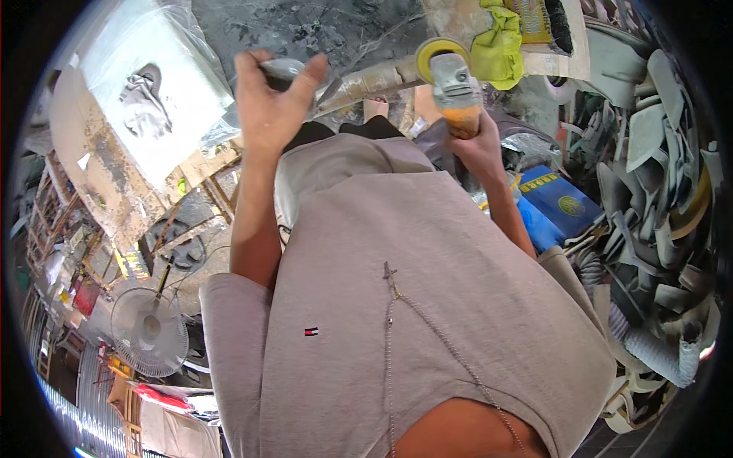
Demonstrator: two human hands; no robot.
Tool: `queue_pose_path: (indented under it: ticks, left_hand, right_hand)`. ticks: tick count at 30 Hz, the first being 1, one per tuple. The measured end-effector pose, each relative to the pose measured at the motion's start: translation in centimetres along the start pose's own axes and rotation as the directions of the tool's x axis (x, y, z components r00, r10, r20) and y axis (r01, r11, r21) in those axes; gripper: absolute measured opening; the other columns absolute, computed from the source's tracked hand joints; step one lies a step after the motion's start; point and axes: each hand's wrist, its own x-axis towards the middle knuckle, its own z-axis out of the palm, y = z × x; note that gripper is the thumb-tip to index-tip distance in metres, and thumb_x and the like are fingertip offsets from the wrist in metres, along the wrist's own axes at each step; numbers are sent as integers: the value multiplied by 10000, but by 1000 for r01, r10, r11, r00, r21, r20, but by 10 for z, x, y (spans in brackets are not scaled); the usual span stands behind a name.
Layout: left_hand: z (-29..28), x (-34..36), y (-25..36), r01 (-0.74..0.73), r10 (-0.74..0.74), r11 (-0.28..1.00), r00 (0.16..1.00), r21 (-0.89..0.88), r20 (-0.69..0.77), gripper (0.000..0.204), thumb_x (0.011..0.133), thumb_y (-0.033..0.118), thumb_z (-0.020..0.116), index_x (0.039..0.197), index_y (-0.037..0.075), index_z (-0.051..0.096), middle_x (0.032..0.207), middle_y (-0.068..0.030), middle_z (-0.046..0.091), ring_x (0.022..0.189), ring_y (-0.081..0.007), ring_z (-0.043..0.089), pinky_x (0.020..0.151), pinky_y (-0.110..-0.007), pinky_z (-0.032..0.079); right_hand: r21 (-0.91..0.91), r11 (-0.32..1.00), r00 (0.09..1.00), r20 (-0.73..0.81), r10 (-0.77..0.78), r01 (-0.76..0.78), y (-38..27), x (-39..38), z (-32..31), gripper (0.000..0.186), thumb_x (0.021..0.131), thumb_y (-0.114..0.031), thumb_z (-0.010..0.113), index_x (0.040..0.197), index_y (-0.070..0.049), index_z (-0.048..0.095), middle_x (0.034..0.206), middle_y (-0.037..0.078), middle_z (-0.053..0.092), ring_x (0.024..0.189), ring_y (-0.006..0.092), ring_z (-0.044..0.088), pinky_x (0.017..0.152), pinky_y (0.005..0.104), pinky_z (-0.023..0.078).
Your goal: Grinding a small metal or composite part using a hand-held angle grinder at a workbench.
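Observation:
My left hand (pixel 275 99) is raised at the edge of the dark, scuffed work surface (pixel 305 23), fingers curled round a small, pale grey, glossy piece (pixel 281 69), partly hidden by them. My right hand (pixel 477 145) grips an angle grinder (pixel 456 88) with an orange body, silver head and yellow disc, held upright at the surface's front edge. Left of my left hand, a white padded sheet (pixel 168 76) under clear plastic bears a crumpled grey cloth (pixel 145 107). A yellow-green cloth or glove (pixel 496 49) lies just beyond the grinder.
Stacks of grey curved pieces (pixel 649 153) and a ribbed hose (pixel 649 343) crowd the right side, near a blue sack or package (pixel 557 206). A standing fan (pixel 149 328) is at lower left, among wooden boards (pixel 107 160) and clutter. A yellow package (pixel 538 19) sits at the top right.

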Motion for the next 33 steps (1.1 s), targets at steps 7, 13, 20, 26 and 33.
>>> queue_pose_path:
  ticks: [7,13,20,26,33]
  left_hand:
    - [-32,34,97,-96,95,849,995,520,28,796,751,652,743,1095,-56,617,921,-179,702,841,-243,676,813,-318,512]
    - [21,46,139,-225,283,763,959,606,-1,604,828,503,722,926,-78,591,811,-274,655,780,-429,639,714,-476,487]
    - [58,32,159,-303,362,674,930,674,56,632,827,517,714,970,-87,597,865,-285,675,857,-437,662,766,-488,513]
    - [74,21,166,-327,378,616,921,716,96,638,829,526,705,1005,-79,599,913,-283,682,889,-430,663,799,-484,517]
    - [76,26,170,-326,393,583,915,744,92,633,834,516,696,1016,-84,604,953,-291,681,921,-436,661,828,-483,513]
  right_hand:
    - [57,998,987,160,9,-18,-24,0,-21,487,669,0,710,1141,16,594,991,25,637,875,110,594,802,267,489]
    - [71,997,958,284,-34,15,-68,16,-15,487,678,-41,727,1143,17,597,978,28,638,867,107,587,782,266,488]
    - [226,973,910,412,-44,-56,-87,25,-33,424,680,-95,741,1074,13,628,891,40,634,829,128,587,752,270,480]
    - [6,1000,937,350,3,-5,-84,32,-40,376,672,-109,750,1012,19,652,867,41,635,789,148,592,719,273,480]
    - [51,996,933,356,54,-77,-86,45,-49,459,717,-68,744,1158,-20,628,986,44,656,910,145,610,825,280,486]
